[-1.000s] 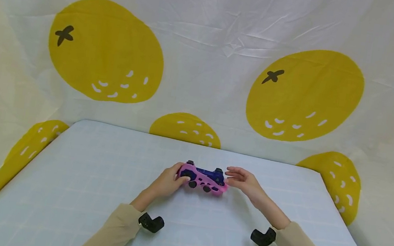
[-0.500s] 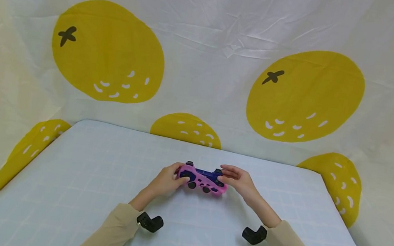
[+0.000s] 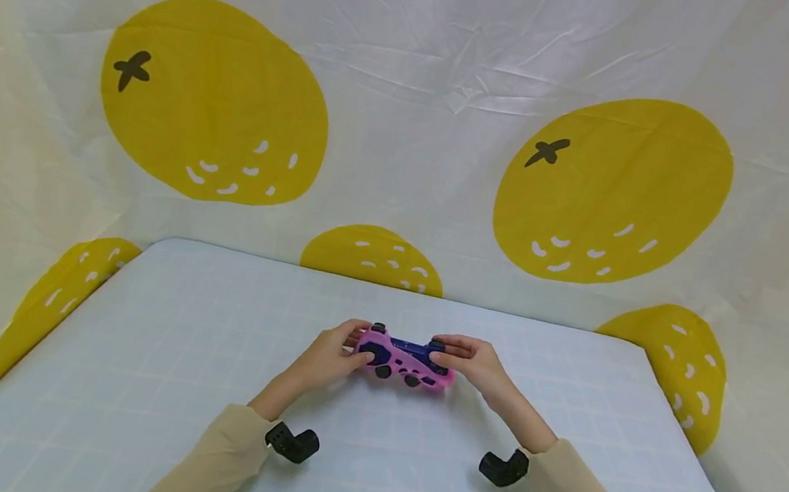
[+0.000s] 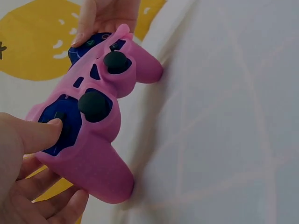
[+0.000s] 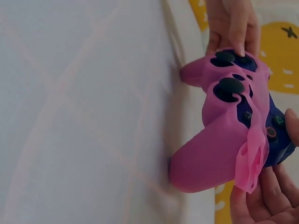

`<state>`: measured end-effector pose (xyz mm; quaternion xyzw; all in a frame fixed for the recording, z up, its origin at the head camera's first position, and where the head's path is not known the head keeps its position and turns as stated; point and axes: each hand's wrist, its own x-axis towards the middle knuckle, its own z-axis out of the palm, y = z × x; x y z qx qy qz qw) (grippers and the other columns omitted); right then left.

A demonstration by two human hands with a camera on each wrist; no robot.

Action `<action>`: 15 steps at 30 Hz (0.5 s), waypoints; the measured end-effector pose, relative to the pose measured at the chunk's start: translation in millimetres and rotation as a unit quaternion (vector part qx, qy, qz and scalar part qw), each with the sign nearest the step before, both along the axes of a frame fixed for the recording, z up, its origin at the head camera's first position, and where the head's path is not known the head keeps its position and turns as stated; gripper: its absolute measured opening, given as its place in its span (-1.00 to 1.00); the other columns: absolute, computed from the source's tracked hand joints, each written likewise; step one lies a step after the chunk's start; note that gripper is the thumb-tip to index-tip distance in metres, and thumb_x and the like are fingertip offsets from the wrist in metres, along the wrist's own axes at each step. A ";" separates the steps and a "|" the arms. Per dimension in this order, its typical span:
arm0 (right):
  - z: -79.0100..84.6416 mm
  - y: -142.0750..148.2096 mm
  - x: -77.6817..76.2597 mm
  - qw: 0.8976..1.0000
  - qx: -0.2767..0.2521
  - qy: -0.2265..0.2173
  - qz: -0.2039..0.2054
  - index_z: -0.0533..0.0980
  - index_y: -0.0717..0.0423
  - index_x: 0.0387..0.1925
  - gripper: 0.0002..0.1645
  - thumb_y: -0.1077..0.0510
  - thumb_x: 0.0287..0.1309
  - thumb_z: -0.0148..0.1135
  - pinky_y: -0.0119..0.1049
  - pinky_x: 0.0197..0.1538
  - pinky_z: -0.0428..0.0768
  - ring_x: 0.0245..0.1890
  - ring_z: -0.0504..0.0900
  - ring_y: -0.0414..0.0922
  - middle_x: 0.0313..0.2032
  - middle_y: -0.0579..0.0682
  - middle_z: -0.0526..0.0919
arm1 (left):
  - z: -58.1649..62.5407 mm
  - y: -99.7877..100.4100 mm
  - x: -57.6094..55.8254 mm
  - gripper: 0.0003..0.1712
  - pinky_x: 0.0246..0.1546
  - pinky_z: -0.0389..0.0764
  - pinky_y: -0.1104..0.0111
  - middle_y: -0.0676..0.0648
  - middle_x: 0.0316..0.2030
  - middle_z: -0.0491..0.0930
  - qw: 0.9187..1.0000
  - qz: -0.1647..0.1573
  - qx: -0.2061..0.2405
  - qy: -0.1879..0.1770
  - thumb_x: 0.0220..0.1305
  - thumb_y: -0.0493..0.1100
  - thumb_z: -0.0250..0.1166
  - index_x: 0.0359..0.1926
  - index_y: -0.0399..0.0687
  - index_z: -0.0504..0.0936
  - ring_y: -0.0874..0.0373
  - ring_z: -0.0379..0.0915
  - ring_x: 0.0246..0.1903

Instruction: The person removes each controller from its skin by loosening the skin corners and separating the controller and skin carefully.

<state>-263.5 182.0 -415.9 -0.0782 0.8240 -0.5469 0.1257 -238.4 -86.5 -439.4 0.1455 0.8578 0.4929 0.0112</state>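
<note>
A dark blue game controller (image 3: 379, 353) in a pink rubbery cover (image 4: 93, 172) stands at the middle of the table, tilted with its two black thumbsticks toward me. The cover wraps the left side. At the upper right it is peeled off, so the blue body (image 5: 275, 126) with its face buttons shows, and a loose pink flap (image 5: 252, 163) hangs there. My left hand (image 3: 326, 358) grips the left side, thumb on the direction pad, fingers behind. With thumb in front and fingers behind, my right hand (image 3: 481, 369) pinches the bare upper right corner.
The table (image 3: 188, 419) has a pale blue checked cloth. Behind it hangs a white curtain (image 3: 409, 139) with large yellow fruit prints. Each wrist carries a black camera, the left one (image 3: 294, 443) and the right one (image 3: 504, 467), above the cloth.
My right hand has moved left, from beside the controller's right end onto its bare corner. My left hand has shifted slightly left, its grip kept; the controller has barely moved.
</note>
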 end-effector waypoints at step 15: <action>10.5 -2.5 7.0 1.000 -0.014 -0.021 -0.007 0.49 0.23 0.17 -0.45 0.09 0.18 0.30 0.11 0.32 0.31 0.06 0.60 -0.04 0.11 0.20 0.60 | 28.7 -15.5 -13.3 -0.69 0.01 0.59 0.20 -0.08 -0.04 0.61 0.995 -0.048 -0.046 0.072 0.30 -0.20 0.25 0.06 -0.10 0.59 0.07 0.52 -0.02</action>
